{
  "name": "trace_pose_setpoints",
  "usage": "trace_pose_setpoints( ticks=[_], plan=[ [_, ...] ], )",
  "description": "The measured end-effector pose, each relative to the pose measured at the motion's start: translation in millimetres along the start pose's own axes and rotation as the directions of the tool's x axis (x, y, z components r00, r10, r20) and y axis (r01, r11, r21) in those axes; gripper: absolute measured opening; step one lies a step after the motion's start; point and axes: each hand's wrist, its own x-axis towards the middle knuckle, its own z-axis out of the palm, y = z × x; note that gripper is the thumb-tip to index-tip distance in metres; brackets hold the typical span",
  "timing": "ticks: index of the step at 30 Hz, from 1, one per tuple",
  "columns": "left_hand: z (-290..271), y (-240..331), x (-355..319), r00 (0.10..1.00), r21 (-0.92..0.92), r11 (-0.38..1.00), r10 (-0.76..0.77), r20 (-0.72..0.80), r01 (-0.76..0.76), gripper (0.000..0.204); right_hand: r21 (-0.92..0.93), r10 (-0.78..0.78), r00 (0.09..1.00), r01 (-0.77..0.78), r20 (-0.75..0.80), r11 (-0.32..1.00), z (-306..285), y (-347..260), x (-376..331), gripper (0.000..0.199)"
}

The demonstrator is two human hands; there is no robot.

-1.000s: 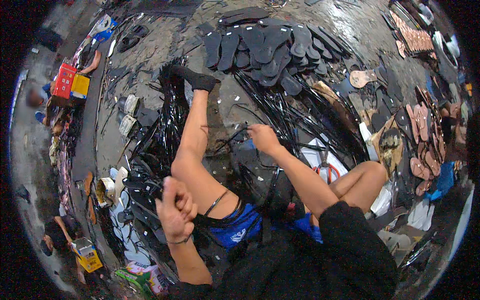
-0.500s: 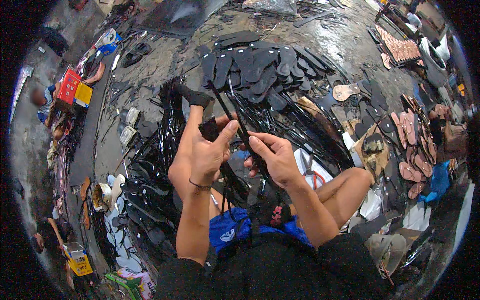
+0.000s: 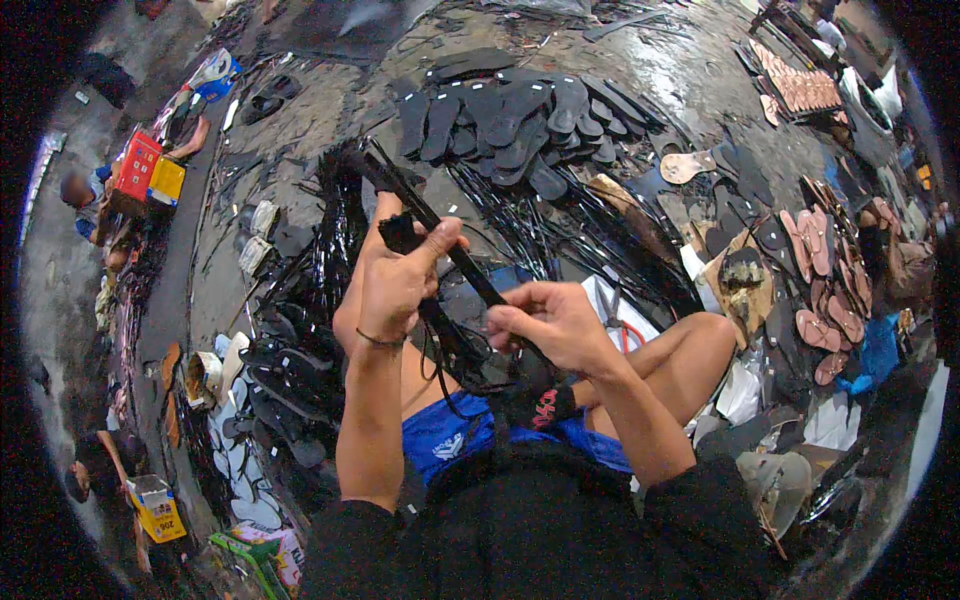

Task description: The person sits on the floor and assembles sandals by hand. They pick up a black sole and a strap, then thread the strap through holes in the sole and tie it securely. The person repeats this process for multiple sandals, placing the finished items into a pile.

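I sit on the floor with my legs out, in blue shorts. My left hand (image 3: 400, 280) is raised in front of me and closed around a black sandal sole (image 3: 405, 235) and a black strap. My right hand (image 3: 550, 320) pinches the lower part of a long black sandal strap (image 3: 445, 235) that runs diagonally up to the left past my left hand. More thin black strap ends dangle below my hands over my lap.
A heap of black sandal soles (image 3: 510, 120) lies ahead on the wet floor. Glossy black straps (image 3: 330, 260) are piled to the left, brown sandals (image 3: 830, 290) to the right. Red-handled scissors (image 3: 625, 330) lie by my right knee. Another person (image 3: 85, 195) sits far left.
My left hand rose from my lap to chest height and met my right hand. Both now hold the sole and strap, drawn a little closer to me.
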Motion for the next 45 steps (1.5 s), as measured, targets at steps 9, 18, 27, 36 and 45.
trace_pose_setpoints(
  ticks=[9,18,27,36,45],
  plan=[
    [-86.7,-7.0,55.2,0.972,-0.100,0.994,-0.071,-0.226,0.049,0.018,-0.169,0.267,0.960,-0.277,-0.079,0.946,-29.2,13.1,-69.9,0.018],
    [-78.2,8.0,34.2,0.964,-0.094,0.994,0.031,-0.263,-0.057,0.024,-0.893,0.002,0.976,-0.198,-0.216,0.404,-102.4,13.1,-69.7,0.023],
    [31.4,3.6,-45.5,0.935,-0.008,0.977,0.208,0.287,-0.215,0.015,-0.486,-0.616,0.769,0.480,-0.167,0.731,31.7,-80.4,-1.5,0.026],
    [25.8,23.8,-58.6,0.987,-0.330,0.932,0.160,-0.001,-0.151,0.028,-0.166,-0.413,0.870,0.380,-0.271,0.910,29.2,-44.4,-7.5,0.018],
    [4.1,15.7,-43.2,0.941,-0.195,0.957,0.151,-0.303,-0.217,0.021,0.081,-0.427,0.732,0.546,-0.531,0.834,17.9,-37.0,-5.5,0.019]
  ],
)
